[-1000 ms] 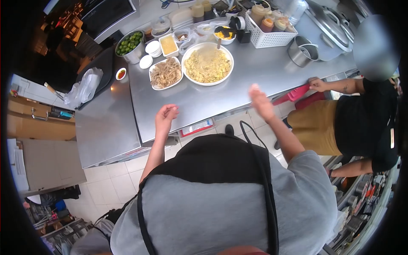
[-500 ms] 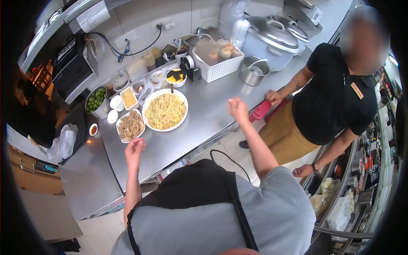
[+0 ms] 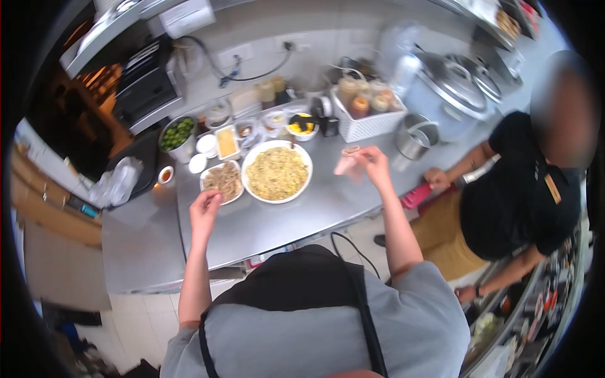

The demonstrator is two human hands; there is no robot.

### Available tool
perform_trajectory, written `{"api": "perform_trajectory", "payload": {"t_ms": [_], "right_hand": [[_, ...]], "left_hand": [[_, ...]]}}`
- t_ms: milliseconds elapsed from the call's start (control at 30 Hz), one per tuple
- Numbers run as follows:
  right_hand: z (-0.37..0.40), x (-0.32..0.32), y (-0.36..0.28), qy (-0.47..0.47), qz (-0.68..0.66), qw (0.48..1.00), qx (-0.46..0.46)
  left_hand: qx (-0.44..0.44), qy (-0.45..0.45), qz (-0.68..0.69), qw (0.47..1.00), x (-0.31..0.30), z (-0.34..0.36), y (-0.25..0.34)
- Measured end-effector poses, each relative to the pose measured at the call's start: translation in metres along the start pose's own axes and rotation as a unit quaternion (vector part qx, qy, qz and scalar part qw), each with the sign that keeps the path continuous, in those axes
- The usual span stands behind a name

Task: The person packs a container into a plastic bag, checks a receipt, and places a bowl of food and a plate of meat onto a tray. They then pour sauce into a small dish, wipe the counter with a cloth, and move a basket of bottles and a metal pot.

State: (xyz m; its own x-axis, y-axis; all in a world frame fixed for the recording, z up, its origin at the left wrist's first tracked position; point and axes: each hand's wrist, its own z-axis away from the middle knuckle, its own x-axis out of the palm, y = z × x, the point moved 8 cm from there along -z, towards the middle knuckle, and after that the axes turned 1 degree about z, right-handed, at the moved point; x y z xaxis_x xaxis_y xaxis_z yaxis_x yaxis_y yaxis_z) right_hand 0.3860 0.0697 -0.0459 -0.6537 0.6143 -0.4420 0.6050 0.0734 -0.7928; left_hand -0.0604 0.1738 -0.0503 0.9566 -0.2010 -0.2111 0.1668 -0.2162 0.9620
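My left hand (image 3: 205, 211) is closed, fingertips drawn together at the near edge of a white dish of shredded brown meat (image 3: 222, 181). Whether anything is between those fingers is hidden. Over the steel counter, my right hand (image 3: 375, 165) pinches a limp, pale pink, see-through piece (image 3: 346, 165) that looks like thin plastic. Between my hands stands a large white bowl (image 3: 309, 183) of yellow fried rice (image 3: 276, 174), a brown handle sticking out at its far rim.
Behind the bowl are a tub of green limes (image 3: 177, 135), a dish of yellow food (image 3: 226, 143) and a white basket of sauce bottles (image 3: 372, 126). A steel pot (image 3: 416, 137) and a large lidded cooker (image 3: 447, 94) stand right. A person in black (image 3: 526, 183) stands at the counter, holding something pink (image 3: 417, 196).
My view has shifted, so the counter appears farther right. The pink piece now hangs clearly from my right hand's fingertips. My left hand stays beside the meat dish.
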Motion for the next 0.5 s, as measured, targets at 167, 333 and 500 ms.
{"api": "perform_trajectory", "payload": {"t_ms": [167,333,500], "right_hand": [[-0.016,-0.011,-0.031,0.05,-0.026,0.998,0.038],[-0.02,0.025,0.014,0.018,0.148,0.988,0.041],[0.031,0.098,0.095,-0.095,0.275,0.956,-0.019]], "left_hand": [[0.085,0.035,-0.047,0.995,-0.015,-0.032,0.04],[0.181,0.057,-0.099,0.977,-0.029,-0.081,0.117],[0.24,0.099,-0.07,0.963,-0.053,-0.141,0.192]]}}
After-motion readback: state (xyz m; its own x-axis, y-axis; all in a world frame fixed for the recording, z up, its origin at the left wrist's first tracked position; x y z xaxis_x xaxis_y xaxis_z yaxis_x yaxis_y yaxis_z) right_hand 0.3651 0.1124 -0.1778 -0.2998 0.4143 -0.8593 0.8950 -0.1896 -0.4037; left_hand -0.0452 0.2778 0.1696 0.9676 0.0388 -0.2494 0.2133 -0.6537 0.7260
